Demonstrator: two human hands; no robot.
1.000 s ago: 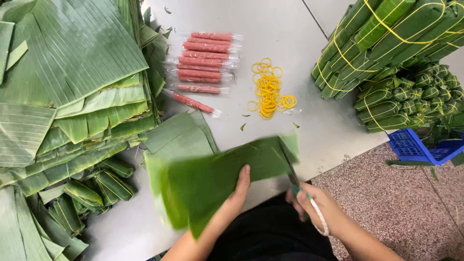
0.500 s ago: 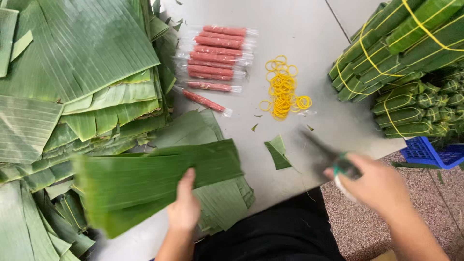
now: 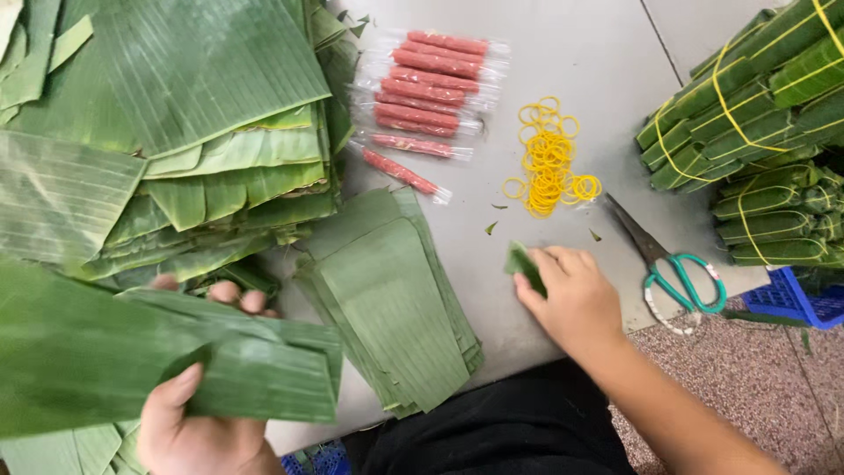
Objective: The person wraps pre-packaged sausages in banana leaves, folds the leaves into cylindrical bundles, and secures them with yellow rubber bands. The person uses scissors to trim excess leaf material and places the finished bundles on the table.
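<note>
The left grip (image 3: 198, 422) is closed on a folded leaf (image 3: 132, 361): the thumb lies across the top near its right end and the fingers (image 3: 230, 295) show behind its upper edge. The leaf is held flat above the desk's (image 3: 563, 53) near left edge, stretching off to the left side of the view.

The right grip (image 3: 571, 295) rests palm down on the desk, fingers curled over a small leaf scrap (image 3: 524, 264); the scrap's dark green end pokes out past the fingertips to the upper left. How firmly the hand has hold of it cannot be told.

Between the two hands lies a stack of trimmed leaves (image 3: 391, 299), fanned a little, reaching toward the near edge. Just right of the right hand lie scissors (image 3: 673, 264) with green handles, blades closed and pointing up-left. Beyond them is a loose heap of yellow bands (image 3: 549, 163), and further back a row of pink sausages (image 3: 426, 92) in clear wrappers. A big pile of leaves (image 3: 176, 114) covers the left of the desk. At the right edge sit wrapped bundles (image 3: 756, 114) tied with yellow bands, above a blue crate (image 3: 796, 303).
</note>
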